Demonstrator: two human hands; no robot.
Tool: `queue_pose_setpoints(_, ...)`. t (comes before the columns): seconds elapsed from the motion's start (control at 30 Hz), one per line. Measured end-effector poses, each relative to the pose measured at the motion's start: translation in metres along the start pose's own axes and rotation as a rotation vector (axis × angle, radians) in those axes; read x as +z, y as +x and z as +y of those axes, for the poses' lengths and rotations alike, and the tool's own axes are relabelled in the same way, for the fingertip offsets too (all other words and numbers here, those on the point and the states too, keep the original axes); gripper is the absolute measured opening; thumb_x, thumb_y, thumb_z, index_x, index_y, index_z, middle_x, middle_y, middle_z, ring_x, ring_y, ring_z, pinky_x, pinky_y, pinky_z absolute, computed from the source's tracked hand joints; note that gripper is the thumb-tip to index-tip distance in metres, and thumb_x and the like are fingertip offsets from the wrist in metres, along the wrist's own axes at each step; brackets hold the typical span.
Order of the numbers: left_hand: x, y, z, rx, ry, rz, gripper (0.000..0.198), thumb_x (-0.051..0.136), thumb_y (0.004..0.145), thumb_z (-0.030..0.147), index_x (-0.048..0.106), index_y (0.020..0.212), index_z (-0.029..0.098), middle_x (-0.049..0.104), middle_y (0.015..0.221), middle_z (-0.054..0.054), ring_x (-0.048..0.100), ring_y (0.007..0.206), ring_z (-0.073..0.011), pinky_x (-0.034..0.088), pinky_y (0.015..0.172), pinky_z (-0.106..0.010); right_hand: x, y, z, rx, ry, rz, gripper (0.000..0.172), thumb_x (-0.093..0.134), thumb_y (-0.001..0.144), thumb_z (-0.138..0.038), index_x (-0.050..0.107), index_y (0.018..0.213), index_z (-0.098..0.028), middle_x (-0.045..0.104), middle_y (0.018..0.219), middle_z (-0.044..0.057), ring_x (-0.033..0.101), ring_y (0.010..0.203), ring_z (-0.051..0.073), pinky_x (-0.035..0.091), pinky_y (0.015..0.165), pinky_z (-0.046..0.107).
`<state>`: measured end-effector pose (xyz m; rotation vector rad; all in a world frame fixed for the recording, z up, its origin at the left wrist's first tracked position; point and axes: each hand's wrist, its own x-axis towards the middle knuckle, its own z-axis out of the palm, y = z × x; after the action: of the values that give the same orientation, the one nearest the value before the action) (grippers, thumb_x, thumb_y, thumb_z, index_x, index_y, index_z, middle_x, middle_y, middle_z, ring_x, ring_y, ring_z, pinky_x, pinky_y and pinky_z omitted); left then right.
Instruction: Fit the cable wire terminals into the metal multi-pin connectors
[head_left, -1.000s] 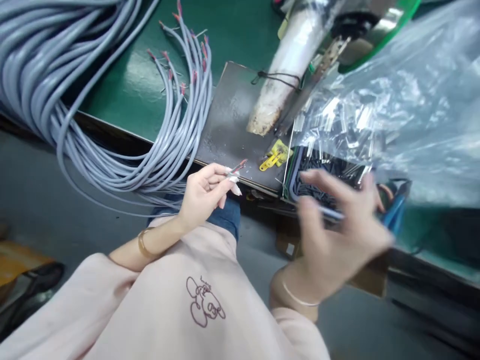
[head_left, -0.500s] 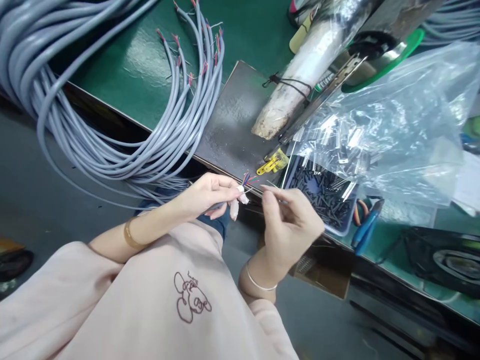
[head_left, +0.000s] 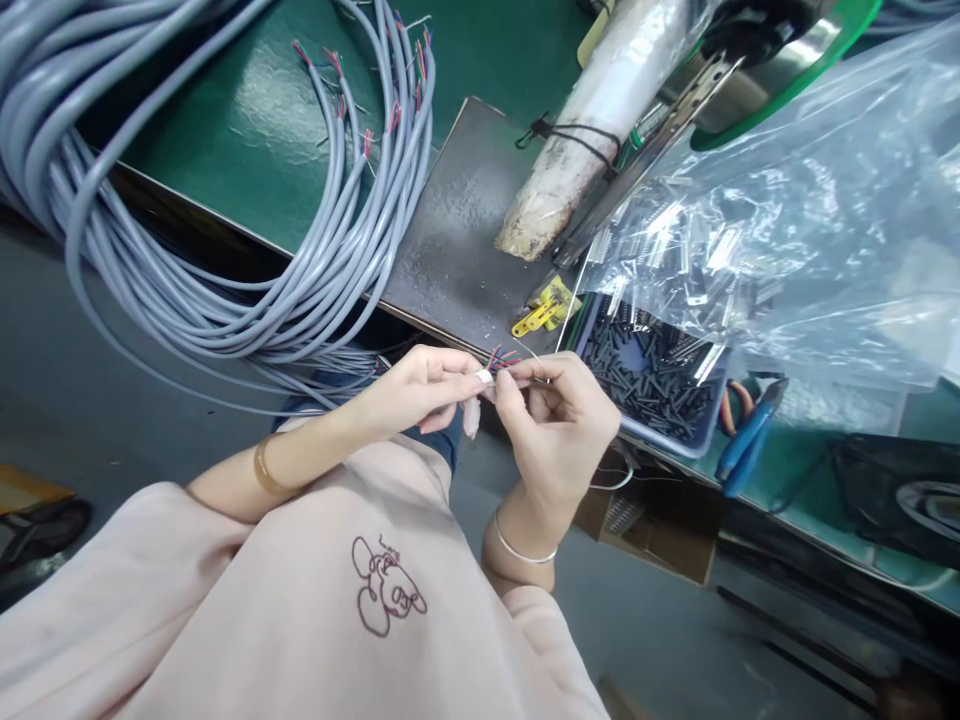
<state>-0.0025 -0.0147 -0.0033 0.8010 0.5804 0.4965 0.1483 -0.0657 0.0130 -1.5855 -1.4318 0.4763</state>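
My left hand [head_left: 420,388] pinches the end of a grey cable, whose stripped red and blue inner wires [head_left: 501,358] fan out past the fingertips. My right hand [head_left: 555,425] is closed in a pinch right against those wires, holding something thin that I cannot make out. Both hands meet just below the front edge of the green bench [head_left: 247,150]. A small tray of black sleeves [head_left: 649,375] lies just right of my right hand.
A big bundle of grey cables [head_left: 187,250] drapes over the bench's left edge, stripped ends up. A dark metal plate [head_left: 457,240], a yellow part [head_left: 541,312], a wrapped machine arm [head_left: 592,130], a clear plastic bag [head_left: 795,230] and blue pliers [head_left: 750,440] lie nearby.
My right hand came back from the tray on the right and closed in on the wire ends held by my left hand. The view shifted slightly.
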Motion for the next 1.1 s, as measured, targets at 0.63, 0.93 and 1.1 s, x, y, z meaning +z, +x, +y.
queue_pose_setpoints(0.63, 0.015, -0.007, -0.014, 0.918, 0.666, 0.421, 0.013, 0.063, 0.078, 0.006, 0.062, 0.076, 0.019, 0.067, 0.072, -0.001, 0.061, 0.064, -0.0111, 0.048, 0.058, -0.021, -0.009, -0.012, 0.002, -0.242, 0.109, 0.183, 0.024, 0.058, 0.096, -0.029, 0.063, 0.073, -0.024, 0.055, 0.059, -0.005, 0.045, 0.048, 0.010, 0.032, 0.047, 0.026)
queue_pose_setpoints(0.93, 0.042, -0.014, -0.033, 0.628, 0.722, -0.542, 0.023, 0.053, 0.091, 0.007, 0.065, 0.077, 0.021, 0.079, 0.081, -0.006, 0.073, 0.070, -0.0175, 0.054, 0.062, -0.027, -0.100, 0.039, 0.047, 0.012, -0.712, 0.286, 0.024, 0.065, 0.090, -0.032, 0.067, 0.070, -0.020, 0.057, 0.060, -0.002, 0.043, 0.055, 0.012, 0.033, 0.059, 0.029)
queue_pose_setpoints(1.1, 0.016, -0.005, -0.033, 0.303, 0.179, -0.234, 0.010, 0.074, 0.085, 0.021, 0.075, 0.076, 0.016, 0.079, 0.083, -0.010, 0.073, 0.071, -0.0157, 0.056, 0.061, -0.023, -0.108, 0.071, 0.083, 0.165, -0.820, 0.274, 0.023, 0.078, 0.079, -0.037, 0.066, 0.070, -0.019, 0.059, 0.068, 0.001, 0.045, 0.062, 0.014, 0.039, 0.070, 0.033)
